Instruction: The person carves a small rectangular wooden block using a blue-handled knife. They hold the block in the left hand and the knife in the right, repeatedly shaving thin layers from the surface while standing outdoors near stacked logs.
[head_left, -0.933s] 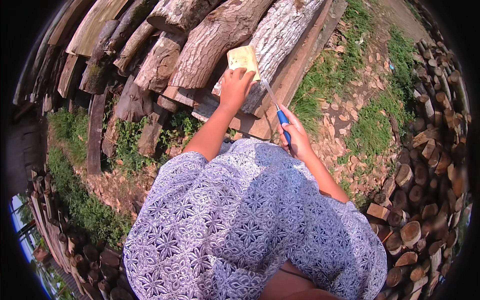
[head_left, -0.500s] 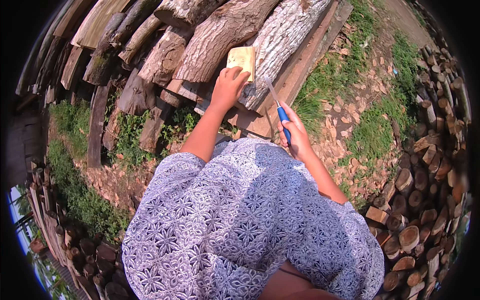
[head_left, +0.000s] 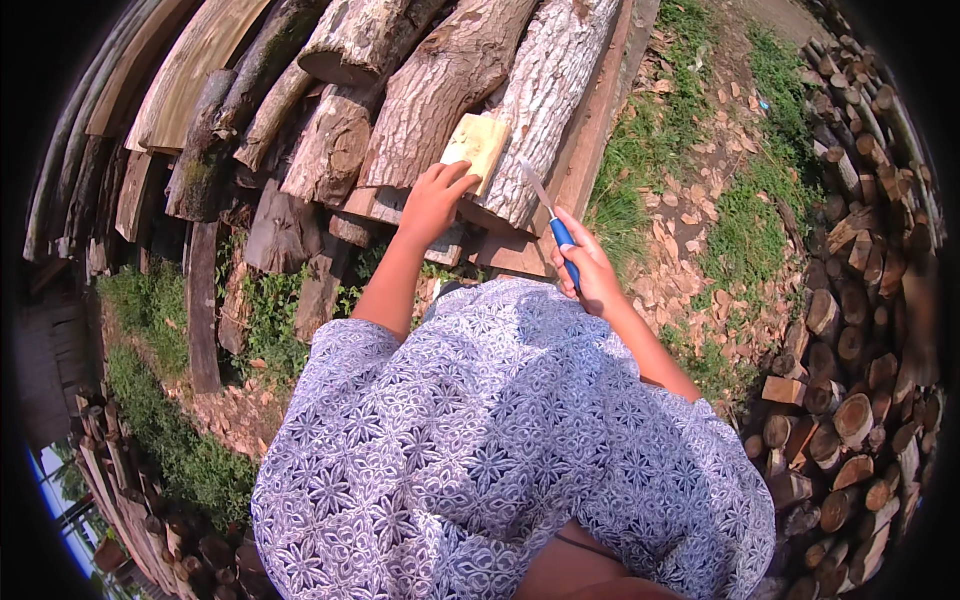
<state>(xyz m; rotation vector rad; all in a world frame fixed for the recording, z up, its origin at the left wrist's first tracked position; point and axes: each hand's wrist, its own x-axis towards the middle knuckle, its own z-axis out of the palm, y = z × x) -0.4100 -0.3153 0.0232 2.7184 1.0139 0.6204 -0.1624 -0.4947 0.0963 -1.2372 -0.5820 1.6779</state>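
Observation:
My left hand (head_left: 436, 200) grips the near end of a small, pale yellow wooden block (head_left: 476, 148), its fingers curled over the edge. The block rests on top of the logs, where a brown-barked log (head_left: 450, 85) lies beside a whitish, rough-barked log (head_left: 550, 85). To the right, my right hand (head_left: 587, 268) is closed around the blue handle of a slim metal-bladed tool (head_left: 563, 238). Its blade points up and away, tip near the whitish log and apart from the block. Whether the blade touches the bark, I cannot tell.
More logs and split planks (head_left: 200, 75) are stacked at the far left. A long board (head_left: 585, 130) runs along the whitish log's right side. Grass (head_left: 625, 190) and scattered wood chips (head_left: 680, 250) cover the ground. Another log stack (head_left: 850, 420) stands at right.
The view has shifted, so the logs sit further left. The wooden block now lies more tilted and a little lower in view, with my left hand still on it. My right hand keeps its hold.

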